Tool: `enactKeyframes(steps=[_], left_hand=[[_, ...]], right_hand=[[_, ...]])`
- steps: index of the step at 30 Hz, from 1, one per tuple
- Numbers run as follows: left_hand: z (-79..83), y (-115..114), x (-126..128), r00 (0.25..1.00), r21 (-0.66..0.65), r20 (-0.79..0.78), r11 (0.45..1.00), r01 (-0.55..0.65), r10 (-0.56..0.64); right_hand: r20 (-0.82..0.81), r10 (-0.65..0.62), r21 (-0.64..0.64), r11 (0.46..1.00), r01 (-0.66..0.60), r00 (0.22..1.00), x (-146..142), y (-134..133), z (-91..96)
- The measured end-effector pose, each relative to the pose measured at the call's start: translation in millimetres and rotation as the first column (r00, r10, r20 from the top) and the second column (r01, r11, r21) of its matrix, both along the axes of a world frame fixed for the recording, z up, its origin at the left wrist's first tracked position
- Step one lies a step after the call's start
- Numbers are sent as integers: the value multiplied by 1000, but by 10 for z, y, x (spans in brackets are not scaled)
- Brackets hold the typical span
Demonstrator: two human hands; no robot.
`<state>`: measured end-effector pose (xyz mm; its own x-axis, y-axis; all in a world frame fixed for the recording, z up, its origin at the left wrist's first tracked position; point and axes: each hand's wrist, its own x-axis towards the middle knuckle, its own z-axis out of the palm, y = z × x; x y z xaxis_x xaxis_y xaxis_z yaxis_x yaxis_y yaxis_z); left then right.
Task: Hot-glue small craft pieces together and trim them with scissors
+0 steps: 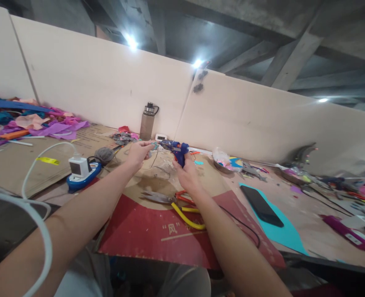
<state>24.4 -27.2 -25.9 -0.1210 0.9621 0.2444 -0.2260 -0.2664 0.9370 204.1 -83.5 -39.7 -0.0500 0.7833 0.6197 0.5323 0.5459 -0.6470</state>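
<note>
My right hand is wrapped round the grip of a blue hot glue gun, whose nozzle points left. A clear glue stick sticks out of its back end. Close to the nozzle, my left hand pinches a small teal piece; its exact kind is too small to make out. Below the hands, pliers with yellow handles and a pair with orange-red handles lie on a red and brown cardboard sheet.
A bottle stands against the partition. On the left are a blue power strip with a white plug, a white cable, grey yarn and fabric scraps. To the right lie a black phone and a bowl.
</note>
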Motion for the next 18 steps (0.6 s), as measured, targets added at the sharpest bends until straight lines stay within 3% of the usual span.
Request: enactKeyframes(steps=[12, 18], left_hand=[[-29, 3, 16, 994, 57, -105, 998, -17, 23], [10, -55, -13, 911, 179, -318, 960, -214, 262]], right_hand=[[53, -7, 21, 1000, 6, 999, 12, 47, -50], [200, -111, 100, 991, 92, 974, 7, -34, -22]])
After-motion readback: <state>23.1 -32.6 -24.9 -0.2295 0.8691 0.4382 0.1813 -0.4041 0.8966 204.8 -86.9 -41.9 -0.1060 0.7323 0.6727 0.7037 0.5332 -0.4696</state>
